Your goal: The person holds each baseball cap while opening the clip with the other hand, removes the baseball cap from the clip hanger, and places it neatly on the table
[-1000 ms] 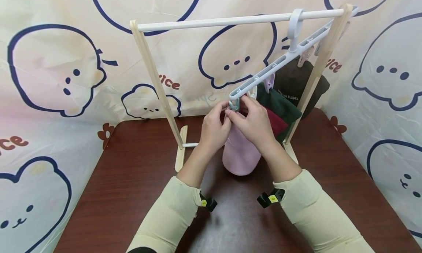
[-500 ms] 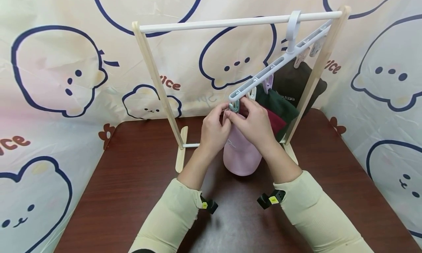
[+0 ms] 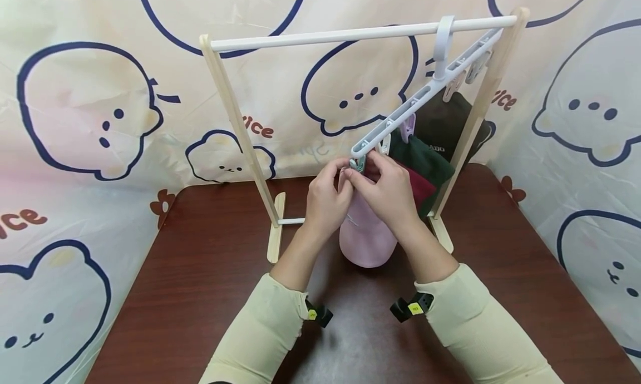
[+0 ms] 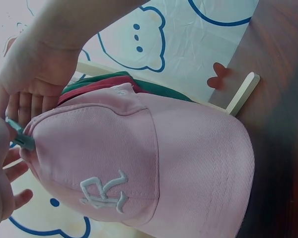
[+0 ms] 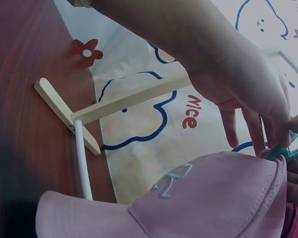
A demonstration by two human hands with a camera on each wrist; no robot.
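A pink baseball cap (image 4: 104, 144) with white embroidery hangs brim down below the near end of a light-blue clip hanger (image 3: 400, 114). The hanger's teal clothespin (image 3: 358, 164) bites the cap's edge. My left hand (image 3: 325, 197) pinches this clothespin between thumb and fingertips; its other fingers hang loosely beside the cap in the right wrist view. From the other side my right hand (image 3: 388, 189) also pinches at the clothespin, its fingers behind the cap's edge. Exactly where each fingertip presses is partly hidden.
Behind the pink cap hang a red cap (image 3: 420, 186), a green cap (image 3: 425, 161) and a dark cap (image 3: 445, 122), clipped along the hanger. The hanger hooks over the white bar (image 3: 320, 37) of a wooden rack. Brown table (image 3: 200, 295) below; patterned cloth (image 3: 75, 206) around.
The hanger has turned slightly on its hook, its far end coming inside the right post. Both hands stay at the teal clothespin, and the pink cap has barely shifted.
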